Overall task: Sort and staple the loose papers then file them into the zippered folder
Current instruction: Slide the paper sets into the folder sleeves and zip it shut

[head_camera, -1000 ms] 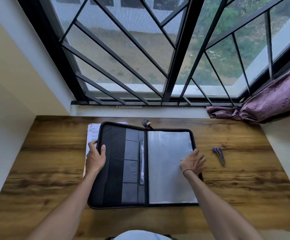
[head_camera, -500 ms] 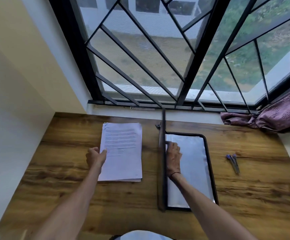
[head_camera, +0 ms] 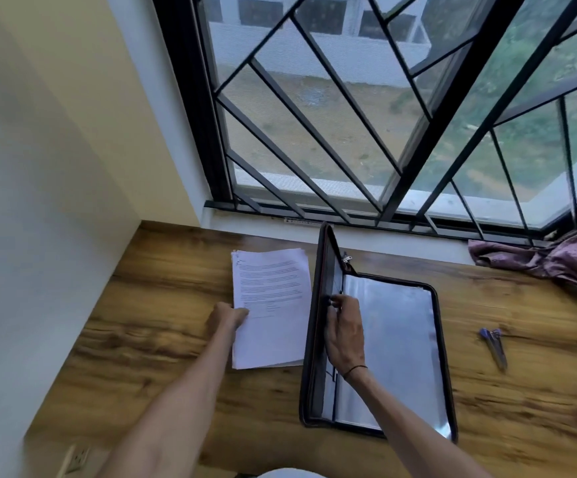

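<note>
Wooden counter (head_camera: 487, 426) under a barred window. Zippered folder (head_camera: 400, 343) lies open at centre, right half flat with clear sleeves up, left cover (head_camera: 316, 326) standing near upright. Right hand (head_camera: 345, 332) at the spine, fingers curled, pinching the cover's inner edge. Stack of printed papers (head_camera: 273, 305) at 9 o'clock of the folder, just beside it. Left hand (head_camera: 228, 315) grips the stack's left edge, thumb on top. Stapler (head_camera: 495, 346) at 3 o'clock, well apart. Purple cloth (head_camera: 556, 260) at 1 o'clock by the sill.
</note>
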Demonstrator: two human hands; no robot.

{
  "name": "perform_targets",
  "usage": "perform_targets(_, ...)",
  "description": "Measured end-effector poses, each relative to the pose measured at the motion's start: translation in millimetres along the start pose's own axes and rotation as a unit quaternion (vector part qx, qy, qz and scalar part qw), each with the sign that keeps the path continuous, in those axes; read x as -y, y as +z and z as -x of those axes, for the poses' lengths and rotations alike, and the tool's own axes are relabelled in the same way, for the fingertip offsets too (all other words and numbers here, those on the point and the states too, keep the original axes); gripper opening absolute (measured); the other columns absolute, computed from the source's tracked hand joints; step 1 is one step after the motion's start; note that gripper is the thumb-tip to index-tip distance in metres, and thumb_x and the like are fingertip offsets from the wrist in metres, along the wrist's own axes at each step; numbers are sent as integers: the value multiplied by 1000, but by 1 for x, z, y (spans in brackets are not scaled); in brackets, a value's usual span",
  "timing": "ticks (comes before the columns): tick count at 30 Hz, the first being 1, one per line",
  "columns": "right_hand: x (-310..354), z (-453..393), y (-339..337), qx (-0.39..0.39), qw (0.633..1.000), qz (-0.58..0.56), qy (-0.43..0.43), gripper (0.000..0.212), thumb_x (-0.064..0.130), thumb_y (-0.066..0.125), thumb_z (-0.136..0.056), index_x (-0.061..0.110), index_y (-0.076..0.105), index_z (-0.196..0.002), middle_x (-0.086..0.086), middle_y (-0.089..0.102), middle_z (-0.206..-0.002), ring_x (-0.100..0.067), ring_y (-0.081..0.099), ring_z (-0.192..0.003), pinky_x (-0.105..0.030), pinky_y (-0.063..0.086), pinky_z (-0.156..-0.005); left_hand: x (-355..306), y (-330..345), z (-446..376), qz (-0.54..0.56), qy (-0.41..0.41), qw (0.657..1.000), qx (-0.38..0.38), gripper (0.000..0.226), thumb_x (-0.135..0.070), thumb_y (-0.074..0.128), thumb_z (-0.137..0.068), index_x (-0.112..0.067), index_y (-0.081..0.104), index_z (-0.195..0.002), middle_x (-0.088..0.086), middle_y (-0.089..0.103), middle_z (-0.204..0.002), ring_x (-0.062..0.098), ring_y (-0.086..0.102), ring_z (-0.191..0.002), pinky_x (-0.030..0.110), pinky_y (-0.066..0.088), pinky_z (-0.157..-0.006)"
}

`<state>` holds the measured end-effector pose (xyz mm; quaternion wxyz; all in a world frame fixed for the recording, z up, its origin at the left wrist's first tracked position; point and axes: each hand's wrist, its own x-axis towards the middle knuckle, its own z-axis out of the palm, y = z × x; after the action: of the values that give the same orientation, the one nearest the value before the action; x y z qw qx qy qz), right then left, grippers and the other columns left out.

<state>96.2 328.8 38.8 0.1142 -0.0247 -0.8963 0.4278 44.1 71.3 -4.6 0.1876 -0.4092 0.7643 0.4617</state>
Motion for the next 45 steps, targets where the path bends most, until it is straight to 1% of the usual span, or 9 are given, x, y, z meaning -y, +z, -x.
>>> perform_targets(4,9,4,-6,-16,999,-34,-21,36,47,33,-106,19,52,-120,3,50,-111,-14,54,-96,-30,49,-82,-8,1,4,-10,27,999,-20,31,-24,68,-91,-9,58,-117,13,68,-119,35,65,-102,40,56,-85)
perform_targets(8,14,8,1,1,998,-46,-35,30,42,42,-107,21,49,-127,7,44,-117,-18,54,-100,-39,56,-75,-9,-3,7,-9,72,997,-40,27,-27,52,-102,-16,50,-127,8,64,-122,31,60,-99,40,51,-80)
perform_targets(14,18,13,14,53,996,11,-78,43,44,50,-103,26,47,-142,3,40,-130,-16,46,-116,-36,50,-96,-12,-37,6,7,117,986,-119,50,-30,49,-107,-20,39,-156,11,51,-152,39,51,-133,50,46,-108)
perform_targets(25,16,18,62,161,967,177,-82,52,56,50,-98,36,43,-145,-4,37,-139,-24,40,-119,-40,44,-99,-14,-136,26,81,183,958,-206,31,-25,54,-106,-11,53,-134,11,59,-133,29,59,-117,41,52,-90)
perform_targets(34,26,15,84,314,910,269,-26,60,38,55,-100,37,32,-155,-6,22,-159,-32,29,-141,-48,37,-110,3,-192,26,192,215,934,-212,28,-16,60,-102,-11,59,-129,0,63,-119,21,61,-108,32,48,-91)
perform_targets(38,22,8,90,323,926,193,35,38,42,41,-104,27,61,-133,-2,40,-153,-32,38,-136,-50,39,-107,-1,-169,32,168,244,947,-127,19,-12,65,-100,-11,59,-118,1,65,-104,16,63,-95,23,47,-77)
perform_targets(41,12,0,90,290,950,66,98,55,59,21,-100,26,64,-91,-4,66,-111,-33,59,-106,-49,45,-93,2,-129,37,118,275,953,-50,17,-10,65,-100,-11,61,-116,-8,65,-97,12,61,-91,10,47,-66)
perform_targets(43,20,-5,81,257,945,-94,181,57,56,23,-108,19,63,-89,-4,70,-98,-30,64,-95,-48,50,-92,14,-99,31,94,273,957,-8,21,-11,65,-100,-11,62,-120,-4,67,-107,17,63,-103,13,48,-74)
perform_targets(45,34,-13,66,215,914,-203,279,58,56,20,-109,21,66,-103,-2,70,-106,-23,64,-101,-42,49,-97,27,-72,23,70,249,966,4,32,-13,64,-100,-10,59,-132,-1,64,-123,20,61,-115,22,44,-86)
